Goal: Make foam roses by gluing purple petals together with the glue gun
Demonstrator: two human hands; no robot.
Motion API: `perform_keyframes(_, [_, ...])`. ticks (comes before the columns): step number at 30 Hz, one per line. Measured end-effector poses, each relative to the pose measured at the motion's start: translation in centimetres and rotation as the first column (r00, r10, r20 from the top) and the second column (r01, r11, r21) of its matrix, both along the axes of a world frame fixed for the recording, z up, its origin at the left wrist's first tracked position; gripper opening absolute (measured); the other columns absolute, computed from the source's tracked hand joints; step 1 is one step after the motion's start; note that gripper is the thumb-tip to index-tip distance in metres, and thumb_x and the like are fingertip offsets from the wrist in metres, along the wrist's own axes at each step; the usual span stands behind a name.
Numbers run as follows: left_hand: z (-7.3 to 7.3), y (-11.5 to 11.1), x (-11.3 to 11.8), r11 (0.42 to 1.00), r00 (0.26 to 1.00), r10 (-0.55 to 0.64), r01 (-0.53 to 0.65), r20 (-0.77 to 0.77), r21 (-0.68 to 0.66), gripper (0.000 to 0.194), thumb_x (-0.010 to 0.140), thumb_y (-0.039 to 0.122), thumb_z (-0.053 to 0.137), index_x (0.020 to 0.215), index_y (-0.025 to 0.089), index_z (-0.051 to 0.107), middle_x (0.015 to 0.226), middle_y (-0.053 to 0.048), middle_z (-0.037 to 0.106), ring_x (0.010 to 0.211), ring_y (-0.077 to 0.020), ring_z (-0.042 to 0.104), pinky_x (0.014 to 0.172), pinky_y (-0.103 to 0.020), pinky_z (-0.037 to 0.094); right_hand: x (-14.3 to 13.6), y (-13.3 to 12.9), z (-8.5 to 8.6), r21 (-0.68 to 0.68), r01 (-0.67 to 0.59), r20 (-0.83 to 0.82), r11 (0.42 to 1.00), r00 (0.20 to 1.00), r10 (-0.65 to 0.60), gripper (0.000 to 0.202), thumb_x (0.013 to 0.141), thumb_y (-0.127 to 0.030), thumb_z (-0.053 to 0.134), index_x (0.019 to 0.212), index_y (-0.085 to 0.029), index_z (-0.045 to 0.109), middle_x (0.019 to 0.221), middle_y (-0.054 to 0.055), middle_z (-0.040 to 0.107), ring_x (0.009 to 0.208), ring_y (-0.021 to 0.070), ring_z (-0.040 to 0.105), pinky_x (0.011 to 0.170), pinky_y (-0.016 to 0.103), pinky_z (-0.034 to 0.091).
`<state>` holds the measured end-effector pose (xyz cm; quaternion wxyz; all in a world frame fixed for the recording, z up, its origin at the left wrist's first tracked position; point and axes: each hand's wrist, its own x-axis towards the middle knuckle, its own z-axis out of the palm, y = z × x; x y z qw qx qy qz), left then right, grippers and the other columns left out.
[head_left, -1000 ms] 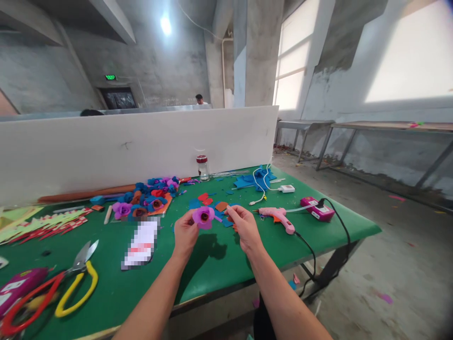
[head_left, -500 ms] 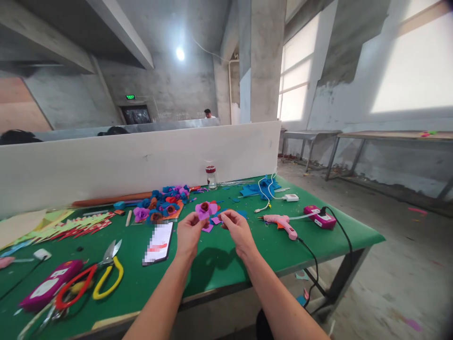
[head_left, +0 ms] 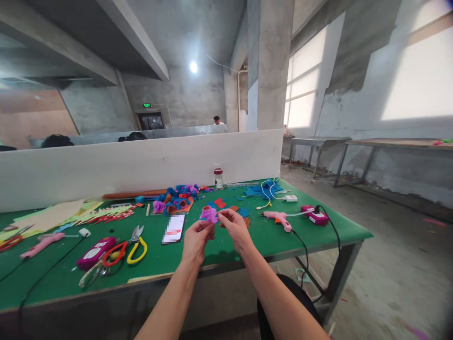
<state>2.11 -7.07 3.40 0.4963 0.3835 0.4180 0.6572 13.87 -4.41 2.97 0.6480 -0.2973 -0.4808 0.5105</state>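
Observation:
Pinched between the fingers of my left hand is a purple flower with a brown centre, held above the green table. My right hand is closed, its fingertips at the flower's right edge; whether they grip a petal is too small to tell. Loose red petals and brown petals lie behind and beside my hands. A pile of blue, purple and brown flowers sits further back, left of my hands.
A phone, scissors and a magenta box are on the left. To the right are a pink glue gun, another magenta box and a white charger. A lidded jar stands by the white partition.
The flower has tilted in my left hand, and my right hand has come up to its edge. The view has shifted left, showing more of the table's left side.

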Motion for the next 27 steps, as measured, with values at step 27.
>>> perform_keyframes(27, [-3.4, -1.5, 1.6, 0.96, 0.984, 0.177, -0.18, 0.036, 0.215, 0.036, 0.054, 0.027, 0.085, 0.085, 0.015, 0.073, 0.072, -0.001, 0.071, 0.062, -0.0117, 0.06, 0.061, -0.025, 0.05, 0.9, -3.3, 0.7, -0.117, -0.274, -0.089, 0.954, 0.96, 0.265, 0.017, 0.056, -0.024, 0.068, 0.071, -0.018, 0.07, 0.067, -0.001, 0.066, 0.054, 0.009, 0.053, 0.063, 0.026, 0.046])
